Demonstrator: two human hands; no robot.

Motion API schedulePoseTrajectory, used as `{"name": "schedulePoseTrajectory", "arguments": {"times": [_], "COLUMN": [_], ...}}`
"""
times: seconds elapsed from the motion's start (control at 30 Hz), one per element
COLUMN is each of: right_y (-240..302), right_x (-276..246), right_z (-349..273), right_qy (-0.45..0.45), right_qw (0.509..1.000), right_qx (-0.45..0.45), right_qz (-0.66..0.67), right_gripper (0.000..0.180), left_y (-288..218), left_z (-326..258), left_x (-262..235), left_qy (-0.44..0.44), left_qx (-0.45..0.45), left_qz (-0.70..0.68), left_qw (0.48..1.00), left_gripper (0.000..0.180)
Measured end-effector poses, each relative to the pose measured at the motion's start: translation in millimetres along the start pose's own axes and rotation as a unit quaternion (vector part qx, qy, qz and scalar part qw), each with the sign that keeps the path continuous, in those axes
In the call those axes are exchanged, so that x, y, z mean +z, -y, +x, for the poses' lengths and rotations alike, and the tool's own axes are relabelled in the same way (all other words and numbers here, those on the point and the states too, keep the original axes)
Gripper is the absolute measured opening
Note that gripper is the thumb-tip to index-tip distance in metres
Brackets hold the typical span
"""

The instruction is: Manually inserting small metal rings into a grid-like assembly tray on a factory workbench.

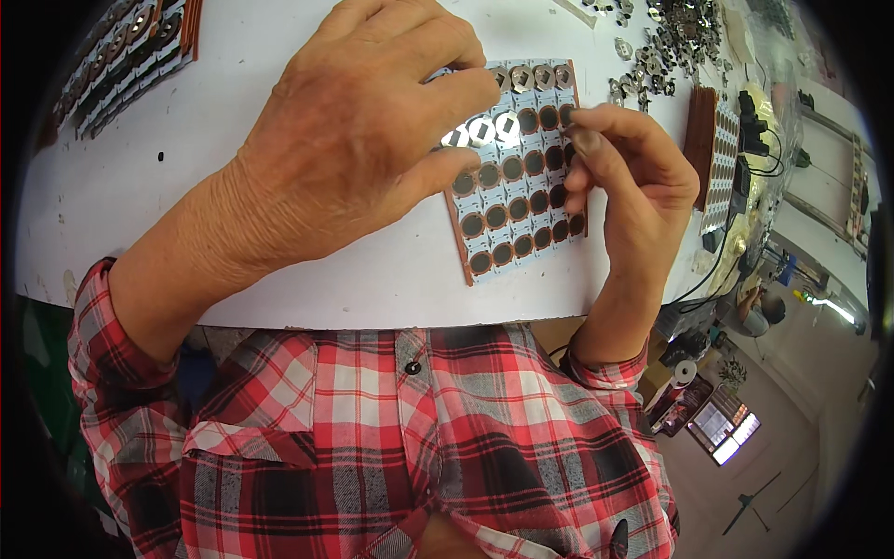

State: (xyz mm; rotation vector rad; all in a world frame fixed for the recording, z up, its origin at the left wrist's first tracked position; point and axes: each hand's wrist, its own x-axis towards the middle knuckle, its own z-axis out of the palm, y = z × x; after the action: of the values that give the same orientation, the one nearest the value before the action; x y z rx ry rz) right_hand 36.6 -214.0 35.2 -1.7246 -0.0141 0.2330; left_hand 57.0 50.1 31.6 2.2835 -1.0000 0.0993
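Brown-edged board [517, 200] with rows of round dark holes lies on the white table [279, 121], directly under both hands. The left hand [363, 140] has its fingers [466, 88] pinched together on a shiny metal piece [484, 129] at the upper rows. The right hand [624, 177] has its fingertips closed at the board's right edge; what they hold I cannot tell. I think a small piece could slip out and roll toward the loose metal parts [670, 42] beyond the fingers, because the grip is very fine.

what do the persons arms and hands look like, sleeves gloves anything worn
Both hands are bare: no gloves, rings or watch show on the left hand or the right hand. Each forearm is uncovered up to a pushed-back cuff. The left sleeve and right sleeve belong to a red, white and dark plaid shirt.
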Motion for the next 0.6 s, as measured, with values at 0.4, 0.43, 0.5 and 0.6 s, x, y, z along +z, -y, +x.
{"name": "schedulePoseTrajectory", "arguments": {"times": [0.4,0.43,0.5,0.6], "right_y": [-11,-14,-16,-13], "right_x": [14,14,15,16], "right_z": [6,7,10,9], "right_qy": [0.003,0.011,0.007,0.012], "right_qw": [0.982,0.979,0.976,0.968], "right_qx": [-0.1,-0.123,-0.133,-0.149], "right_qz": [-0.161,-0.163,-0.171,-0.2], "right_gripper": [0.016,0.015,0.016,0.016], "left_y": [-11,-11,-10,-12], "left_z": [-4,-5,-5,-10], "left_x": [23,24,27,31], "left_qy": [-0.072,-0.07,-0.067,-0.067], "left_qx": [0.114,0.114,0.097,0.075], "left_qz": [0.089,0.088,0.069,0.046], "left_qw": [0.987,0.987,0.991,0.994], "left_gripper": [0.029,0.029,0.031,0.035]}}
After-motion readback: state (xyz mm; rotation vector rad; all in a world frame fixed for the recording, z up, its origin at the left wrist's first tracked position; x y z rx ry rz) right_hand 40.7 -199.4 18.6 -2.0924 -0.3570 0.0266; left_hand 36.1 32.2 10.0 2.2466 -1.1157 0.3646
